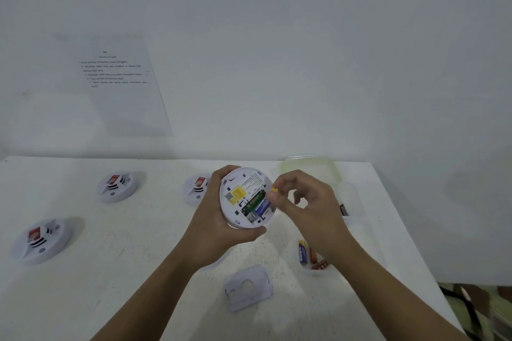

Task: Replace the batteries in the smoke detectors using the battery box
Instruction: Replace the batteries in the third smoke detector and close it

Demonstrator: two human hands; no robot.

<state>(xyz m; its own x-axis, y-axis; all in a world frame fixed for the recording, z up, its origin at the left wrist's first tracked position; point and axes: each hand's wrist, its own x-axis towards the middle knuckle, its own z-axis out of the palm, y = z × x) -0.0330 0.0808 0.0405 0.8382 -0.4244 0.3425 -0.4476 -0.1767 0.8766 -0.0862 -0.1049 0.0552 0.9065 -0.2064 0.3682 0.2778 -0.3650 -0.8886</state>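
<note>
Smoke detector (243,196), gripped back-up in the left hand (221,221), has two batteries (257,203) in its open bay; the right hand (304,202) pinches a yellow tab (274,189) at its edge. Its cover (248,289) lies below it; three detectors (117,187) left of it seemingly await.

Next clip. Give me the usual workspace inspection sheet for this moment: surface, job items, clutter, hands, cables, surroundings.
Surface: white table, matte top.
Job's things: held detector, back facing the camera, compartment open, two batteries inside; far-left detector, middle detector and near-left detector on the table; removed cover; clear box holding a battery; small tub of batteries.
Clutter: box lid by the back edge.
Hands: left hand grips the held detector; right hand pinches a small yellow piece at the compartment.
Cables: dark cord-like strip on the floor, unclear.
Surroundings: white wall with a printed sheet.
</note>
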